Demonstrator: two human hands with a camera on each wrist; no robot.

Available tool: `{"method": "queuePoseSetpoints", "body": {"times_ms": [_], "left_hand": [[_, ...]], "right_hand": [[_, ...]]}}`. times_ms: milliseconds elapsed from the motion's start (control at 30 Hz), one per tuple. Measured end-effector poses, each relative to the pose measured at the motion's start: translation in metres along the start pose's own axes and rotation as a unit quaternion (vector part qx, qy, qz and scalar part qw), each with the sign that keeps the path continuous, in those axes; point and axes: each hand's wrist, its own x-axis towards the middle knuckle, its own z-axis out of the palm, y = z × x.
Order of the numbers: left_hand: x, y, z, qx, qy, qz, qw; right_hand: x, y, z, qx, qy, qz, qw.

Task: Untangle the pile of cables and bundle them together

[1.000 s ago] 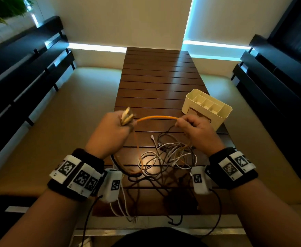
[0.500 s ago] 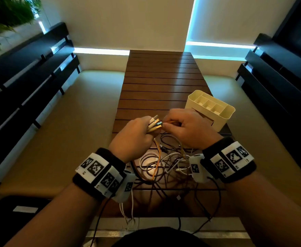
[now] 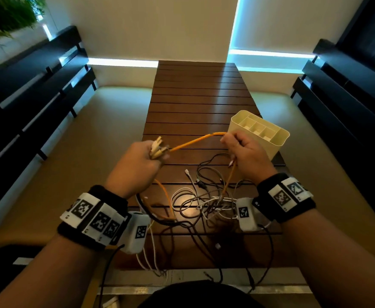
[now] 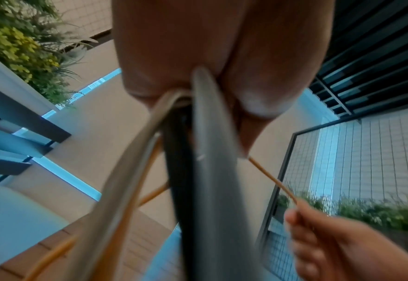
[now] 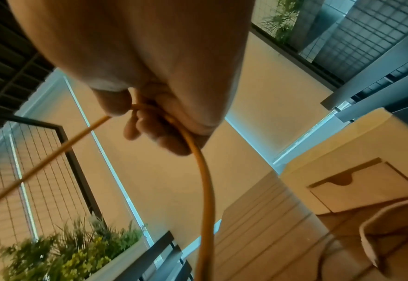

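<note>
Left hand: we see it raised above the surface, fingers curled round a cluster of connector ends that stick up out of the fist; in the left wrist view a dark cable, a grey cable and orange strands hang from the same grip

Right hand: also raised, near the right edge of the surface; thumb and fingers curled round the orange cable; in the right wrist view we see the cable bend through the fingers and drop away below

Orange cable: one span runs between the two hands, rising slightly toward the right hand; a second length falls from the right hand into the pile; another orange loop hangs under the left hand to the surface

Cable pile: white, grey and black cables tangled on the near half of the surface, between and below the two wrists; several strands trail over the near edge; we cannot tell how many cables there are

Organiser: cream box with compartments, open top, standing at the right edge of the surface, just beyond the right hand; in the right wrist view a drawer front with a notch shows on its side

Surroundings: dark slatted benches on either side; a plant at far left
</note>
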Motion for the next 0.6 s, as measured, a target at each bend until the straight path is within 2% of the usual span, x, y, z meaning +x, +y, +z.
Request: {"method": "queuePoseSetpoints", "body": {"times_ms": [33, 100, 200, 267, 333, 433, 500, 600], "left_hand": [[-0.001, -0.001, 0.002, 0.021, -0.022, -0.009, 1.0], [-0.003, 0.001, 0.005, 0.024, -0.016, -0.008, 1.0], [-0.006, 0.012, 0.003, -0.006, 0.06, 0.027, 0.998], [-0.006, 0.018, 0.003, -0.016, 0.086, 0.058, 0.994], [-0.008, 0.023, 0.006, -0.008, 0.053, 0.084, 0.995], [-0.011, 0.022, 0.017, 0.023, -0.024, 0.11, 0.993], [-0.014, 0.021, 0.02, 0.029, -0.031, 0.108, 0.993], [-0.019, 0.023, 0.009, 0.016, -0.022, 0.111, 0.993]], "right_hand": [[0.002, -0.005, -0.002, 0.001, 0.014, -0.008, 1.0], [0.006, -0.014, -0.004, -0.018, 0.024, -0.045, 0.999], [0.006, -0.025, -0.004, -0.077, 0.003, -0.118, 0.99], [0.004, -0.028, 0.001, -0.12, -0.029, -0.147, 0.981], [-0.001, -0.033, 0.008, -0.128, -0.055, -0.174, 0.975], [-0.011, -0.046, 0.016, -0.08, -0.08, -0.204, 0.972], [-0.017, -0.052, 0.015, -0.058, -0.091, -0.199, 0.974], [-0.031, -0.049, 0.006, -0.024, -0.145, -0.129, 0.981]]}}
